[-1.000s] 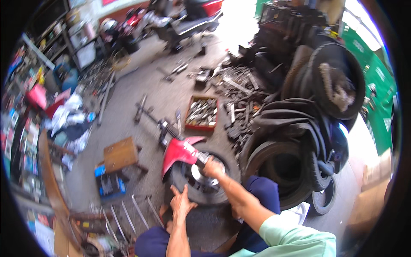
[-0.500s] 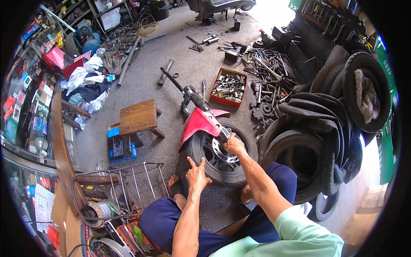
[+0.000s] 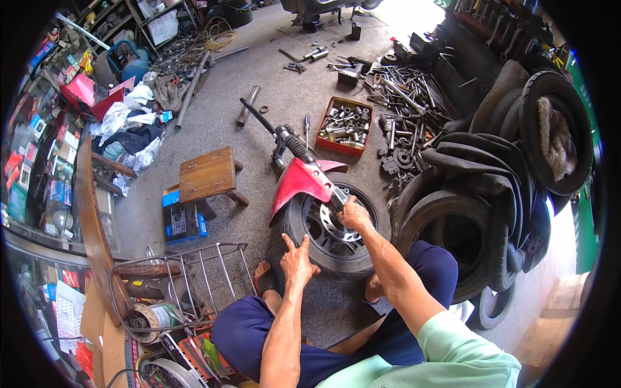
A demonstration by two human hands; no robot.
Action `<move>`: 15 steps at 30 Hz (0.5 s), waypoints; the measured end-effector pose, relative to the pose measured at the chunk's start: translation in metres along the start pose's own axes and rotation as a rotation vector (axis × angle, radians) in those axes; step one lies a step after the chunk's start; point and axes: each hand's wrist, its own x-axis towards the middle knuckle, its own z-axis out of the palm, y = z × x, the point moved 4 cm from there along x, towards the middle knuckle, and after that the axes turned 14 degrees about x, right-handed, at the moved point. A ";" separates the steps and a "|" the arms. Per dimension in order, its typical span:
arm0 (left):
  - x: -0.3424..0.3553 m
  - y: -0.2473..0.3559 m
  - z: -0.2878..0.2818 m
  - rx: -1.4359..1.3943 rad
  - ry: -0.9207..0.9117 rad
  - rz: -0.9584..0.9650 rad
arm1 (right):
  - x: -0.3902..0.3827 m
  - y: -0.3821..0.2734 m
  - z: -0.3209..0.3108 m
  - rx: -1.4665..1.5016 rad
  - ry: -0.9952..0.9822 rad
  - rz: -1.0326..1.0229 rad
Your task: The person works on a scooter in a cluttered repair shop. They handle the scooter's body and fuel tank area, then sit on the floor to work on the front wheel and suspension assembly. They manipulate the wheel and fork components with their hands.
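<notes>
The left hand (image 3: 298,261) is spread at the near left edge of the wheel (image 3: 318,243) on the floor (image 3: 217,126), contact between them hard to judge, while the right hand (image 3: 354,215) curls around the fork leg (image 3: 338,196) over that wheel, with a red fender (image 3: 301,185) across its far left side.

Left hand (image 3: 297,264): splayed (knuckles upward) | right hand (image 3: 353,214): curled

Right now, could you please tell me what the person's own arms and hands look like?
The left hand and right hand are bare, without gloves or watches. A short, loose, plain mint-green sleeve covers the right upper arm; the left sleeve is out of view.
</notes>
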 end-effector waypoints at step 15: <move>0.001 0.002 -0.003 -0.032 0.047 0.006 | -0.001 0.002 -0.001 -0.007 0.049 -0.071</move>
